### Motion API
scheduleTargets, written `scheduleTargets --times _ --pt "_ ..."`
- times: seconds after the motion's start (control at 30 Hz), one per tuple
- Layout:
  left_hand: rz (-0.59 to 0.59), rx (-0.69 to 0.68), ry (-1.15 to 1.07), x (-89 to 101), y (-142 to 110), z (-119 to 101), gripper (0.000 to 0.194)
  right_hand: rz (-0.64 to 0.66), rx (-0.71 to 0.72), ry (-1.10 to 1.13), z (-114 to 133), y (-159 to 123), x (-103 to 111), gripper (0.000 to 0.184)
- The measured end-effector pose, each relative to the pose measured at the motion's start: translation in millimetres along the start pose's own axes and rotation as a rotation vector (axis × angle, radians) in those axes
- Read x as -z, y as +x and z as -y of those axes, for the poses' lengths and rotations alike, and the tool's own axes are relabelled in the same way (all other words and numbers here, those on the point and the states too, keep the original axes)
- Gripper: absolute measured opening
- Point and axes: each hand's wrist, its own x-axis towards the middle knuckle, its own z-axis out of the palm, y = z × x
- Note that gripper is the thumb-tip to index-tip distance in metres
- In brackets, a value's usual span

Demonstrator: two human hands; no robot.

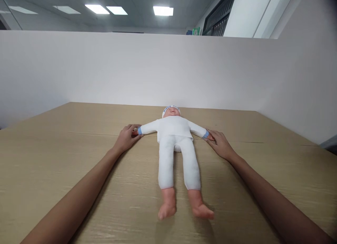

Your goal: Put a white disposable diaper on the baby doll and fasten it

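A baby doll (175, 126) lies on its back on a wooden table (79, 149), its head away from me and its bare feet towards me. It wears a white top, white trousers (165, 163) and a white cap (171, 107) with blue lettering. Both its arms are stretched out sideways, with blue cuffs at the wrists. My left hand (126, 138) is closed around the doll's hand on the left. On the other side, my right hand (220, 144) has its fingers over the doll's other hand, closed on it.
Behind the table's far edge rises a white partition wall (131, 68), and another white wall (302, 79) stands on the right. A dark-barred window (218, 17) and lit ceiling panels (163, 11) show above the partition.
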Motion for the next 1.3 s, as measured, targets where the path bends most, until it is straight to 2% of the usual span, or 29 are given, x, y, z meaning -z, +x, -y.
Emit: scheduleTargets --times 0.17,0.3,0.43,0.57,0.67,0.77,0.8,0.87,0.9,0.97,1.03,1.13,1.3 --pt "-0.046 0.028 0.014 6.8 -11.4 -11.7 0.050 -0.057 -0.031 -0.004 13.4 -10.2 -0.3 0.069" --pt "-0.119 0.067 0.000 11.3 -29.2 -41.1 0.049 -0.110 -0.003 0.021 44.4 -27.2 15.0 0.069" --pt "-0.217 0.092 -0.071 15.1 -48.6 -101.8 0.029 -0.150 0.050 0.096 95.7 -44.8 38.2 0.048" --pt "-0.224 0.053 -0.187 36.9 -86.4 -188.5 0.026 -0.177 0.055 0.192 167.7 -83.9 67.7 0.030" --pt "-0.101 -0.057 -0.305 63.6 -146.6 -251.6 0.032 -0.148 0.072 0.251 224.1 -150.7 89.5 0.033" --pt "0.261 -0.369 -0.558 78.6 -231.1 -294.4 0.037 -0.056 0.145 0.347 262.7 -243.5 98.9 0.043" --pt "0.399 -0.397 -0.607 77.8 -261.5 -302.6 0.038 0.002 0.126 0.373 269.5 -275.6 98.2 0.044" --pt "0.607 -0.266 -0.672 66.8 -320.3 -310.4 0.039 0.081 -0.043 0.441 274.4 -335.0 91.6 0.044" --pt "0.655 -0.133 -0.703 57.5 -346.9 -310.6 0.038 0.111 -0.179 0.490 273.7 -360.8 86.4 0.043" --pt "0.691 0.182 -0.738 34.9 -390.0 -306.7 0.035 0.155 -0.445 0.559 269.1 -402.3 74.3 0.042" --pt "0.712 0.357 -0.746 11.6 -416.4 -300.7 0.031 0.171 -0.664 0.573 264.0 -430.3 61.5 0.041" --pt "0.694 0.418 -0.737 -19.9 -427.1 -295.7 0.026 0.152 -0.824 0.572 258.6 -452.3 42.5 0.041" --pt "0.610 0.529 -0.714 -62.8 -412.6 -300.5 0.026 0.054 -0.832 0.553 251.9 -460.0 12.7 0.038"
